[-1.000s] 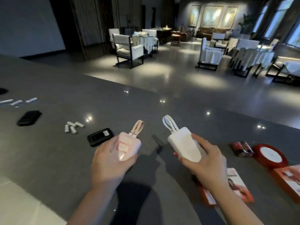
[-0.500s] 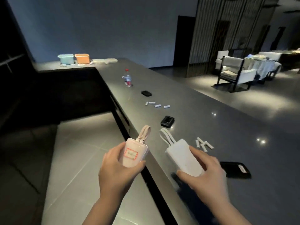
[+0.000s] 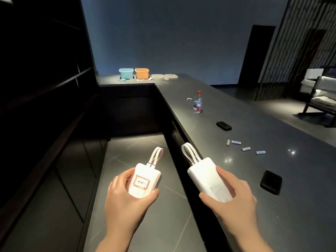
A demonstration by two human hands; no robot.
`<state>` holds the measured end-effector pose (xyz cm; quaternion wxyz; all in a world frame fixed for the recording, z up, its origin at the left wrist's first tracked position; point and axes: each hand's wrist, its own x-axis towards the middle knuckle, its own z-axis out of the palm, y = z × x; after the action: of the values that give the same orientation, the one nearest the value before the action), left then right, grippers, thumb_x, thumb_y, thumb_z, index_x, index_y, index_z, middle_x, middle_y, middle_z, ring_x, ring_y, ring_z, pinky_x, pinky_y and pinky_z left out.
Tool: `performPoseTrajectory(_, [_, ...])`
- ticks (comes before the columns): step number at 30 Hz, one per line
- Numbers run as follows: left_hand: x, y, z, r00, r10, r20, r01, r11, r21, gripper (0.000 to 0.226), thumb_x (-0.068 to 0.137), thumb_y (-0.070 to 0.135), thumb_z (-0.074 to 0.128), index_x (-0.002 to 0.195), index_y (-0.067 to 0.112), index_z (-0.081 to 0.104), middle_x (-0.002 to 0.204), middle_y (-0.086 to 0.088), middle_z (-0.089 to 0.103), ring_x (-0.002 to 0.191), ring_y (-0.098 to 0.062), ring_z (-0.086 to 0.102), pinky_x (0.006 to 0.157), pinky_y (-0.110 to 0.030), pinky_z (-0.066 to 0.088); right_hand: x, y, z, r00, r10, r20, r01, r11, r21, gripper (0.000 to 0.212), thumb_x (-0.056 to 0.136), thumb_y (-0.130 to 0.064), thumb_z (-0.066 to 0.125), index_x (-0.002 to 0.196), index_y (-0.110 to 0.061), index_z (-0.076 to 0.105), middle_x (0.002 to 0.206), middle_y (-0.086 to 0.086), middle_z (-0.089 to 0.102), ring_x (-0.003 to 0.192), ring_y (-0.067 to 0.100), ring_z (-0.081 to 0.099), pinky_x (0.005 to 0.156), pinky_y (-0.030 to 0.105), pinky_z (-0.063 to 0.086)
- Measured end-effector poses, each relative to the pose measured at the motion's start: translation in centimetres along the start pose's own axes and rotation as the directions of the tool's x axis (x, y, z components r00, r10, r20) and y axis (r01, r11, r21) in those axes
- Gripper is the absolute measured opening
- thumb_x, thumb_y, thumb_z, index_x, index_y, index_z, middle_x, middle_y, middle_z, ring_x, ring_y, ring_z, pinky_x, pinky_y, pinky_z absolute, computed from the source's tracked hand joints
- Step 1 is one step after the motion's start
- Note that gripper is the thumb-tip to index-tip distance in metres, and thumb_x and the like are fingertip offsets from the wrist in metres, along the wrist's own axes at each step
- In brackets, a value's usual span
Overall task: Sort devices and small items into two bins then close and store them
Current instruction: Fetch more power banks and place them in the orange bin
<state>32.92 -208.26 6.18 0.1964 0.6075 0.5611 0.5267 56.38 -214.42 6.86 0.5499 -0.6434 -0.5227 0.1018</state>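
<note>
Two bare forearms, left hand (image 3: pixel 125 200), right hand (image 3: pixel 236 206) (no sleeves).

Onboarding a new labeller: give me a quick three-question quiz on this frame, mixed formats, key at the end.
1. True or false: the left hand grips the pink power bank with a red-framed label.
2. Which bin stands nearer the two flat beige lids? A) light blue plastic bin B) orange plastic bin
3. Fill in: the red-capped clear water bottle stands ____ on the dark counter.

Key: 1 true; 2 B; 3 upright
</note>
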Motion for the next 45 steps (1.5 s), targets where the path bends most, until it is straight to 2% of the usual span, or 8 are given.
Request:
performPoseTrajectory(2, [2.4, -1.4, 1.4, 1.0, -0.002, -0.008, 0.002, 1.0, 0.004, 0.072, 0.046, 0.042, 0.088, 0.104, 0.049, 0.046, 0.097, 0.027, 0.051, 0.097, 0.011, 0.045, 0.063, -0.019, 0.039, 2.6, 1.0, 2.3, 1.0, 0.011, 0.01, -0.011, 1.0, 0.013, 0.074, 0.047, -0.035, 0.087, 0.107, -0.063, 0.053, 0.102, -0.03, 0.054, 0.104, -0.016, 0.044, 0.074, 0.008, 0.034])
performPoseTrajectory(6, [8.7, -3.4, 4.8, 1.0, 0.016, -0.009, -0.015, 0.999, 0.032, 0.073, 0.047, 0.044, 0.088, 0.107, 0.046, 0.047, 0.1, 0.023, 0.053, 0.097, 0.004, 0.048, 0.068, -0.026, 0.048, 9.3, 3.1, 6.9, 0.999, -0.004, 0.036, 0.002, 0.998, 0.06, 0.074, 0.048, -0.031, 0.087, 0.111, -0.057, 0.057, 0.103, -0.04, 0.05, 0.106, -0.007, 0.049, 0.077, 0.008, 0.034])
performPoseTrajectory(8, [12.6, -4.2, 6.8, 1.0, 0.013, -0.012, -0.012, 0.999, 0.032, 0.073, 0.048, 0.043, 0.088, 0.11, 0.042, 0.05, 0.1, 0.021, 0.054, 0.097, 0.0, 0.049, 0.071, -0.03, 0.05, 13.3, 4.4, 9.1, 0.998, -0.005, 0.059, 0.0, 0.997, 0.076, 0.075, 0.047, -0.033, 0.087, 0.113, -0.053, 0.058, 0.102, -0.03, 0.055, 0.106, -0.008, 0.049, 0.077, 0.006, 0.034])
performPoseTrajectory(14, [22.6, -5.8, 11.0, 0.997, 0.022, -0.079, -0.022, 1.0, -0.001, 0.071, 0.048, 0.046, 0.087, 0.108, 0.047, 0.049, 0.1, 0.022, 0.054, 0.097, 0.004, 0.05, 0.069, -0.025, 0.049, 23.5, 5.8, 15.9, 0.992, -0.039, 0.117, 0.029, 0.996, 0.089, 0.082, 0.042, -0.046, 0.082, 0.119, -0.051, 0.054, 0.105, -0.032, 0.05, 0.103, -0.007, 0.046, 0.077, 0.008, 0.033])
performPoseTrajectory(20, [32.4, -9.7, 13.7, 0.991, -0.007, -0.133, 0.01, 1.0, 0.018, 0.073, 0.048, 0.049, 0.085, 0.112, 0.042, 0.05, 0.102, 0.02, 0.053, 0.098, -0.003, 0.052, 0.069, -0.028, 0.051, 32.7, 5.6, 24.6, 0.985, -0.112, 0.131, 0.1, 0.991, 0.094, 0.066, 0.041, -0.053, 0.073, 0.1, -0.067, 0.046, 0.106, -0.039, 0.047, 0.105, -0.009, 0.044, 0.073, 0.01, 0.035])
performPoseTrajectory(34, [63.3, -21.0, 19.4, 0.994, 0.027, -0.106, -0.025, 1.0, 0.016, 0.076, 0.048, 0.054, 0.084, 0.114, 0.043, 0.048, 0.105, 0.021, 0.053, 0.1, -0.003, 0.052, 0.073, -0.025, 0.048, 55.5, 7.2, 46.9, 0.99, -0.123, 0.063, 0.113, 0.985, 0.133, 0.074, 0.046, -0.038, 0.085, 0.109, -0.053, 0.05, 0.107, -0.029, 0.048, 0.106, -0.005, 0.046, 0.074, 0.014, 0.037])
performPoseTrajectory(41, [76.2, -24.8, 26.7, 0.995, 0.04, -0.086, -0.041, 0.999, -0.01, 0.075, 0.049, 0.044, 0.088, 0.113, 0.043, 0.049, 0.106, 0.023, 0.053, 0.101, -0.003, 0.051, 0.081, -0.032, 0.05, 67.6, 11.2, 54.6, 0.997, -0.078, 0.017, 0.075, 0.99, 0.123, 0.078, 0.041, -0.045, 0.079, 0.114, -0.045, 0.053, 0.108, -0.029, 0.047, 0.107, -0.004, 0.046, 0.075, 0.016, 0.038])
performPoseTrajectory(45, [83.6, -26.4, 31.6, 0.993, 0.037, -0.112, -0.043, 0.998, -0.054, 0.074, 0.048, 0.045, 0.088, 0.112, 0.042, 0.051, 0.106, 0.021, 0.054, 0.102, -0.004, 0.053, 0.079, -0.027, 0.049, 75.9, 13.8, 59.0, 0.994, -0.109, 0.028, 0.104, 0.985, 0.136, 0.079, 0.044, -0.032, 0.088, 0.115, -0.042, 0.055, 0.108, -0.027, 0.048, 0.106, -0.001, 0.048, 0.076, 0.013, 0.036])
